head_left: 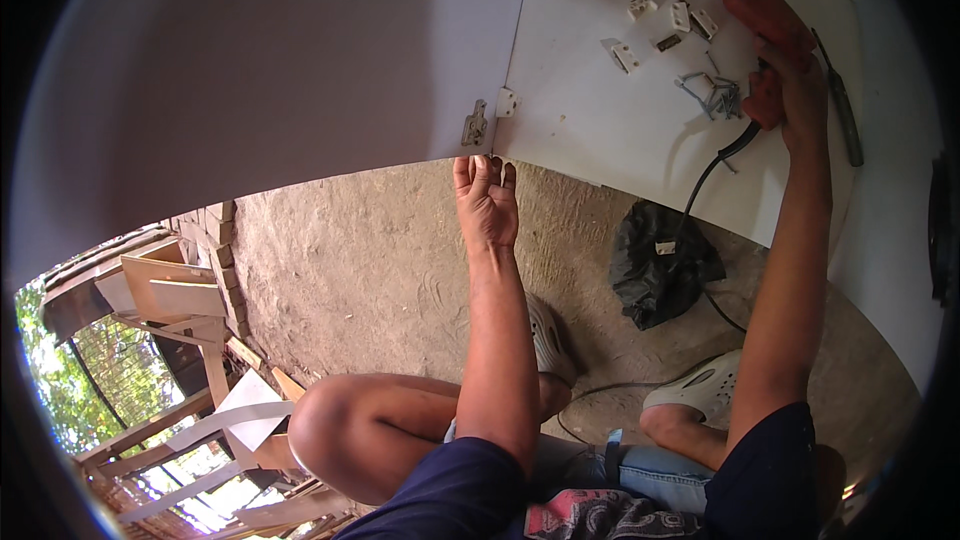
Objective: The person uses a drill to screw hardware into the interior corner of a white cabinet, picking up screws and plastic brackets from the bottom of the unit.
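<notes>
My left hand (486, 198) reaches up to the lower edge of a white panel (260, 60), its fingers curled under the edge just below a small metal hinge (476, 126). A second white board (600, 110) joins the panel at that hinge. My right hand (790, 75) grips an orange corded power drill (752, 10) that lies on the second board, its black cord (712, 168) trailing down. Loose screws (715, 95) and several small white brackets (624, 54) lie beside the drill.
A black plastic bag (660, 265) sits on the bare concrete floor (370, 260) below the board. My knees and white clogs (700, 387) are under me. Scrap wood pieces and frames (180, 310) pile up at the left. A long dark tool (842, 105) lies at the board's right.
</notes>
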{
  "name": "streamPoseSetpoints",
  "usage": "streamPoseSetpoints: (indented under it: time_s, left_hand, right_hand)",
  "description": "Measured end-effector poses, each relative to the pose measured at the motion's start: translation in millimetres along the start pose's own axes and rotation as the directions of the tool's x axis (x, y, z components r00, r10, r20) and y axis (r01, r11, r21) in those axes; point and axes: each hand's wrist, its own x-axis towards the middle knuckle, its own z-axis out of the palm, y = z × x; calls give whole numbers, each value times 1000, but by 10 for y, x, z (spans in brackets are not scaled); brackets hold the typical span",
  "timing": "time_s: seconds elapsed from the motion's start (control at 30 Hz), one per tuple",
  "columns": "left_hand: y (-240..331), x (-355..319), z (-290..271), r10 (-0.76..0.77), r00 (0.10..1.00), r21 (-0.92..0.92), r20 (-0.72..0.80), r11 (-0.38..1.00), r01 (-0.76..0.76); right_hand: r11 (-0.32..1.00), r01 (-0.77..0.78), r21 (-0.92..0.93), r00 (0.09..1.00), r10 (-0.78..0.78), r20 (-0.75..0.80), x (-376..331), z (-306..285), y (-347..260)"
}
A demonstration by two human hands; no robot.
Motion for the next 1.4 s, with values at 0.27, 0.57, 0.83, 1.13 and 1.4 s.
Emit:
streamPoseSetpoints:
  time_s: [0.27, 0.57, 0.83, 1.13, 1.4]
  left_hand:
    - [-1, 41, -54, -41, 994, -98, 104, 994, 51]
    - [14, -216, -78, -301, 822, -137, 483, 902, 411]
    - [-225, -384, 1636, -326, 863, 742, 385, 666, -80]
    - [-753, -459, 1952, 153, 721, 723, 676, 52, -689]
    - [-1125, -406, 2088, 45, 581, 579, 812, -182, -795]
  right_hand:
    - [999, -3, 36, 1000, 2, 22, 64, -72, 72]
    - [995, -6, 97, 1000, 4, 27, -5, -26, -9]
    - [993, 53, 103, 999, -53, -2, -35, -10, -22]
    - [994, 26, 102, 999, -29, 26, -19, -45, -44]
    - [1000, -21, 7, 999, 22, -41, -48, -36, -179]
